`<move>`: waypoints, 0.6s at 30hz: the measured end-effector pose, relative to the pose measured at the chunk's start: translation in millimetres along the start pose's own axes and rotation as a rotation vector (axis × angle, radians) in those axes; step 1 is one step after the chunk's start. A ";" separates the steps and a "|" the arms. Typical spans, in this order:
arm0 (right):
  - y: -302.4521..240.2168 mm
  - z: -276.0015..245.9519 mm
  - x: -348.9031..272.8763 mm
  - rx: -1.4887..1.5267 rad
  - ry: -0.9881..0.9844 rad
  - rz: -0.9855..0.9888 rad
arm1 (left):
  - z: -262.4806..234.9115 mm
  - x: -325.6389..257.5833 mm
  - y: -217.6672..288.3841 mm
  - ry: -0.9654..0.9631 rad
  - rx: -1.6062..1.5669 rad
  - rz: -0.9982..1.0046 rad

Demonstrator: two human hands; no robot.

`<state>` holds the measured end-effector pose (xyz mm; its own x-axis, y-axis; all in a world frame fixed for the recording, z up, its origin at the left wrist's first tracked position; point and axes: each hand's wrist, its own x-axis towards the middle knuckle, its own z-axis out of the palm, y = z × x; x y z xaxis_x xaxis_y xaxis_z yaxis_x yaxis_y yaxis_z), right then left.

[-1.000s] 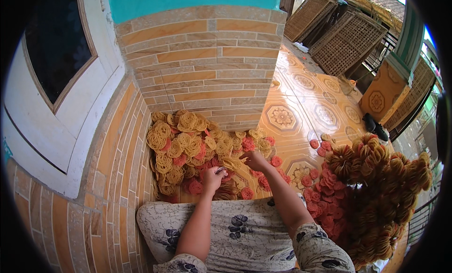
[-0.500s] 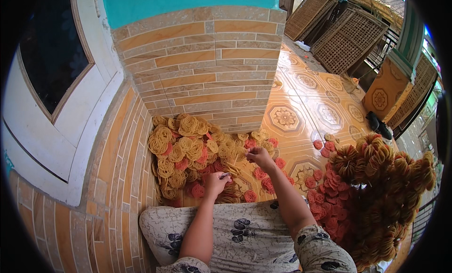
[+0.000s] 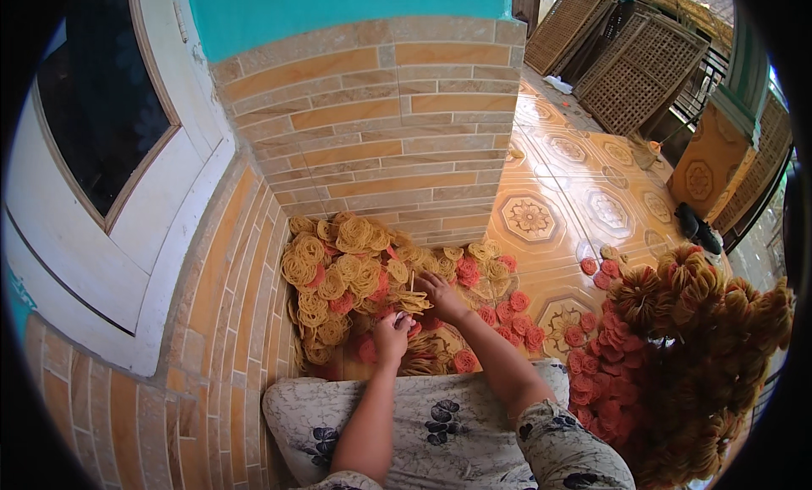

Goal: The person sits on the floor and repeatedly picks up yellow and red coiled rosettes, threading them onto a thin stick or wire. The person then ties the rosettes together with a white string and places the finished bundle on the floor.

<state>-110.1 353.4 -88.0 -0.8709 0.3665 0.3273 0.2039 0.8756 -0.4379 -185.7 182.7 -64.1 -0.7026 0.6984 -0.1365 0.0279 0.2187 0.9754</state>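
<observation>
Yellow, lacy discs of thin coiled strands [image 3: 413,302] sit in a small, loose cluster between the two hands, above the tiled floor and just in front of a larger heap. The right hand [image 3: 443,299] reaches to the cluster from its right side, fingers partly spread and bent at its edge; whether they grip a disc I cannot tell. The left hand [image 3: 392,341], lower and to the left, is curled closed around a small, dark, slim object [image 3: 400,320] whose kind is too small to make out.

Just below the hands lies a brownish bundle of stacked strand discs [image 3: 421,356], near the pale lap cloth printed with dark flowers [image 3: 406,418]. Beyond and to the left, the heap of yellow discs mixed with coral-red ones [image 3: 338,274] fills the corner by the stone-clad wall [image 3: 364,135]. Loose coral-red round discs [image 3: 518,325] lie to the right on the glossy orange patterned floor [image 3: 530,218]. Farther right, a coral-red pile [image 3: 605,372] adjoins large brown-yellow bundles [image 3: 710,355]. Well apart at the back lean woven lattice panels [image 3: 647,71].
</observation>
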 end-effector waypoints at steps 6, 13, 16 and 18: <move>30.7 -32.4 -12.1 0.611 0.087 0.706 | 10.1 0.6 2.1 -0.187 0.088 0.026; 15.9 -63.8 -19.7 1.054 0.086 0.591 | 9.1 -6.4 16.5 -0.169 0.130 0.047; 3.7 -80.1 -23.7 1.011 0.058 0.536 | 7.3 -8.4 20.2 -0.185 0.233 0.071; -3.6 -91.4 -27.1 0.829 0.046 0.460 | 7.7 -10.0 22.1 -0.184 0.244 0.097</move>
<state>-46.4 369.1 -18.7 -0.7617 0.6479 -0.0005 0.1249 0.1461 -0.9814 -172.6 185.8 -42.5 -0.5483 0.8308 -0.0958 0.2735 0.2864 0.9183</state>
